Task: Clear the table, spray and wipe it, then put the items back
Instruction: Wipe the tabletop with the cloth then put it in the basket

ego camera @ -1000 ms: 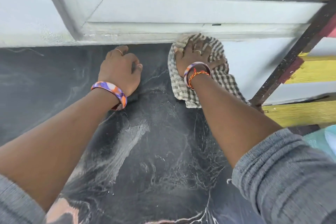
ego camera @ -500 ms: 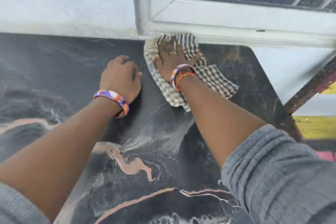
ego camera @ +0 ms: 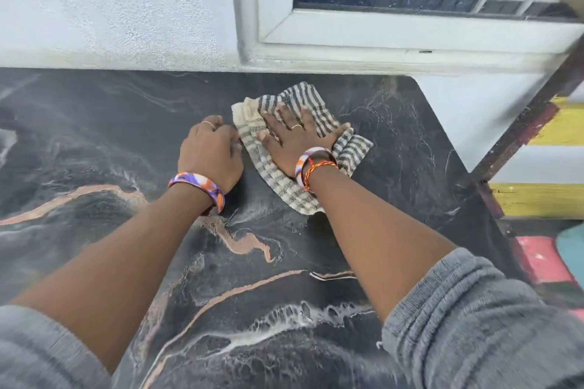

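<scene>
Cloth lies on dark table, upper middle of frame. Right hand presses flat on cloth, fingers spread. Left hand beside it, fingers curled, knuckles on table, holds nothing.

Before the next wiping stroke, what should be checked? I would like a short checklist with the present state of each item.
1. Right hand lies flat on the checked cloth, fingers spread: ok.
2. Cloth lies on the dark marble-pattern table, not hanging over an edge: ok.
3. Left hand is beside the cloth with fingers curled, resting on the table and bracing: ok.
4. Table surface around the cloth carries no items in view: ok.
5. Strip along the wall and window frame already wiped: cannot tell.
6. Table still wet from spray: cannot tell; only pale streaks show near the front.
</scene>
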Motion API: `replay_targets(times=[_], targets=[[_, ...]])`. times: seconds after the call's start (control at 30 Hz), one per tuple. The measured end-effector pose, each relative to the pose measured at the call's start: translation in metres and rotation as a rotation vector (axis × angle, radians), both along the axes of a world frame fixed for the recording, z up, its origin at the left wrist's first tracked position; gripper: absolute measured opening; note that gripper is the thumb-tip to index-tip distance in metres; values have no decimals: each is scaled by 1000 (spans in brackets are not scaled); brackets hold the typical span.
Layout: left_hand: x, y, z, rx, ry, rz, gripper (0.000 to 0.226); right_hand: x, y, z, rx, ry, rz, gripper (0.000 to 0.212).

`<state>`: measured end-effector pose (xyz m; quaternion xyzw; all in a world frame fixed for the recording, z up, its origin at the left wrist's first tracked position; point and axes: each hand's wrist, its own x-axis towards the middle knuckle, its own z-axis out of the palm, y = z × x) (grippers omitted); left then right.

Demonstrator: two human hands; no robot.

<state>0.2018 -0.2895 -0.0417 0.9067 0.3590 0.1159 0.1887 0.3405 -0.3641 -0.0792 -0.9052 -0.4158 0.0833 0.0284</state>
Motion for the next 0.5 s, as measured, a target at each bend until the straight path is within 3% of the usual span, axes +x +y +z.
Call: replay_targets(times=[0.3, 0.5], targets=[[21, -56, 7, -50, -28, -177, 29, 35, -157, 2, 41, 73, -717, 51], [4, -71, 7, -59, -50, -258, 30, 2, -205, 3, 46, 56, -1018, 55]])
